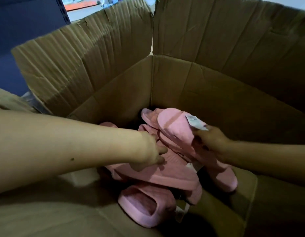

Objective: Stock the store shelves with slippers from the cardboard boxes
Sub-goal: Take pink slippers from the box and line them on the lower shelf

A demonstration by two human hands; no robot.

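Inside the open cardboard box (pixel 216 100), the right grip (pixel 213 142) holds a tagged pink slipper (pixel 175 129) while the left grip (pixel 151 151) touches the pink slipper heap (pixel 165 175) beneath.

slippers (pixel 167 161) in cardboard box (pixel 208 93) | left hand (pixel 151 151) left of pile | right hand (pixel 211 142) right

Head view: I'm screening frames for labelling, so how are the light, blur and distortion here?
In the head view, light is dim inside the cardboard box, with deep shadow beneath the pink slippers; the left hand and right hand are smeared by motion, and the white tag has unreadable print; box walls bow from the wide-angle lens; no glare.
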